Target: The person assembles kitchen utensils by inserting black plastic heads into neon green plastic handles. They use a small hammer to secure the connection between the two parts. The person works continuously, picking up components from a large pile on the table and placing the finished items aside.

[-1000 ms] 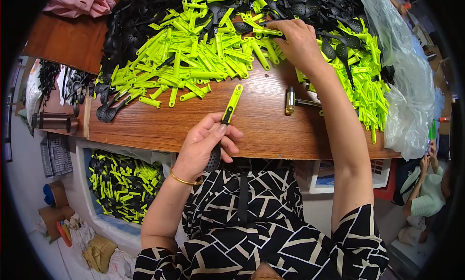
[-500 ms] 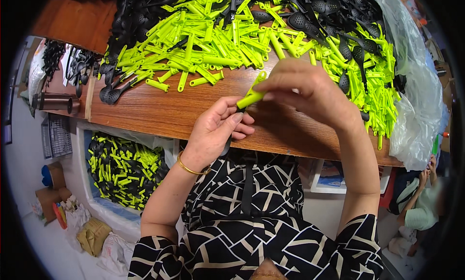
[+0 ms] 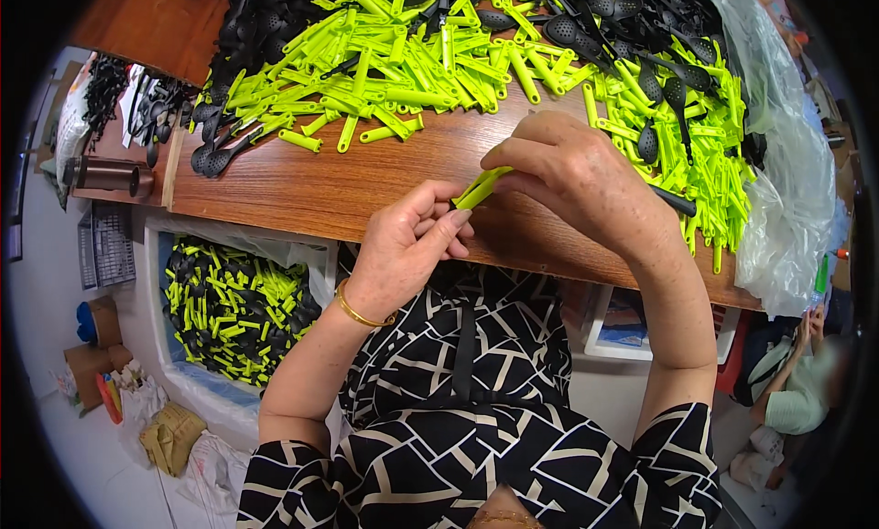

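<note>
Head view: I see both hands meeting over the front edge of the brown wooden bench [image 3: 330, 185]. Left hand [image 3: 407, 250] pinches the lower end of a lime-green plastic handle [image 3: 480, 189]; right hand [image 3: 572, 176] curls closed over its upper end. Loose green handles [image 3: 385, 62] and black plastic slotted spoons [image 3: 632, 25] heaped behind; bin of assembled pieces [image 3: 229, 309] below left

The brown wooden desk [image 3: 348, 185] held a big pile of lime green handles [image 3: 394, 53]. Black spoon heads [image 3: 641, 34] lay mixed in behind that pile.
</note>
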`<state>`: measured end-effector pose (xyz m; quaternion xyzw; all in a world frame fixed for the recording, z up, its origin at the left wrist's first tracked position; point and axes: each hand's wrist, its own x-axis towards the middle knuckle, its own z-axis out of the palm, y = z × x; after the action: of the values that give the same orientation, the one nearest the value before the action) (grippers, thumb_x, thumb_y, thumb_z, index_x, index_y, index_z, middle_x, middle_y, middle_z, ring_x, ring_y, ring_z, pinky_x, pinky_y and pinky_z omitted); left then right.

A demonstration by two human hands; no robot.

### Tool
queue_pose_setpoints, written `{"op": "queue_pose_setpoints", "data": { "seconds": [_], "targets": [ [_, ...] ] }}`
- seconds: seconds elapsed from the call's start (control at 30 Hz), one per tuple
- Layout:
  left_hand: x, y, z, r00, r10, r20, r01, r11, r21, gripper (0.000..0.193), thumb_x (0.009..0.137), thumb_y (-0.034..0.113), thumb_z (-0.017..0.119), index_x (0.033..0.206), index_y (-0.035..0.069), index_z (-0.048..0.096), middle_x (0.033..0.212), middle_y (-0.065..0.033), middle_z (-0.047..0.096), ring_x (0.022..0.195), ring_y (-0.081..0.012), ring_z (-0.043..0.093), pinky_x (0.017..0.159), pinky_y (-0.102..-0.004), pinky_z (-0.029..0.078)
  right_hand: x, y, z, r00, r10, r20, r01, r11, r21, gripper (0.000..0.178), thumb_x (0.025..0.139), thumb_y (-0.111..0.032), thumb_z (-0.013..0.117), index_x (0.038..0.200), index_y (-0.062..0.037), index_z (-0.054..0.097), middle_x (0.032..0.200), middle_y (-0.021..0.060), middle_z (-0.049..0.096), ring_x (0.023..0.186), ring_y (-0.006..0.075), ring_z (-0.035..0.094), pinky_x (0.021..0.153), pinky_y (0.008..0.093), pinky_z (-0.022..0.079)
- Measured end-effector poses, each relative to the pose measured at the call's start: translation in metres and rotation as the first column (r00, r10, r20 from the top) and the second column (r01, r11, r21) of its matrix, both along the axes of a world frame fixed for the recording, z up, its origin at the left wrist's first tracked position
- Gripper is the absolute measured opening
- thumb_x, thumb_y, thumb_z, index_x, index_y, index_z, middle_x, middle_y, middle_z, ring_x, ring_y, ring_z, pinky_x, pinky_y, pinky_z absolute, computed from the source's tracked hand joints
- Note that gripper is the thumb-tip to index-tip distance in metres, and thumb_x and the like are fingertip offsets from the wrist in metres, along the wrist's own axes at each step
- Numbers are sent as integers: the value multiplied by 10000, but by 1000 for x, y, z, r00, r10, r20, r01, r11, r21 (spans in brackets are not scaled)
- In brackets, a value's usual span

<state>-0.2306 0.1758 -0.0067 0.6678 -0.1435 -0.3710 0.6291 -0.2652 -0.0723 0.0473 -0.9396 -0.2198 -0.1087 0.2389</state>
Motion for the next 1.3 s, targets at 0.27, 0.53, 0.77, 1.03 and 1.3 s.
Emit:
{"op": "queue_pose_setpoints", "data": {
  "seconds": [0.27,0.53,0.77,1.03,1.3],
  "targets": [
    [-33,20,-9,992,125,33,-124,992,-21,280,1087,109,601,1337,-18,603,990,-79,732,776,-103,705,697,-213,543,-18,17,-15,970,-224,98,233,968,-95,499,839,-397,809,1213,-90,692,1065,111,699,1010,304,666,867,418,529],
    [-69,58,-39,874,393,-284,-410,912,0,242,1097,172,586,1261,-1,630,939,-108,745,691,-124,694,631,-238,540,-72,-37,-32,818,-542,195,566,819,-95,351,827,-231,854,1147,-119,763,1127,73,708,1078,286,637,952,433,479],
    [-54,52,-37,872,263,-413,-275,961,30,385,1143,340,486,1104,-11,638,902,-157,754,666,-155,712,613,-252,560,-81,-74,-47,824,-501,264,559,795,-237,235,797,-132,845,1011,-119,747,1042,50,714,1033,270,661,932,430,479],
    [-43,66,-38,895,97,-436,-154,983,-97,288,1136,264,515,1104,5,638,873,-70,696,750,-143,689,688,-262,562,-50,12,-19,958,-115,264,81,987,136,401,788,6,765,1172,-105,788,936,80,757,705,222,668,623,348,542],
    [-46,67,-42,837,109,-536,-233,957,-170,251,1113,254,579,1095,17,661,838,-59,685,684,-126,653,626,-257,530,-40,46,-29,968,-15,250,31,998,-61,420,804,-151,745,1217,-187,806,965,7,761,738,181,635,647,316,526]
  ]
}}
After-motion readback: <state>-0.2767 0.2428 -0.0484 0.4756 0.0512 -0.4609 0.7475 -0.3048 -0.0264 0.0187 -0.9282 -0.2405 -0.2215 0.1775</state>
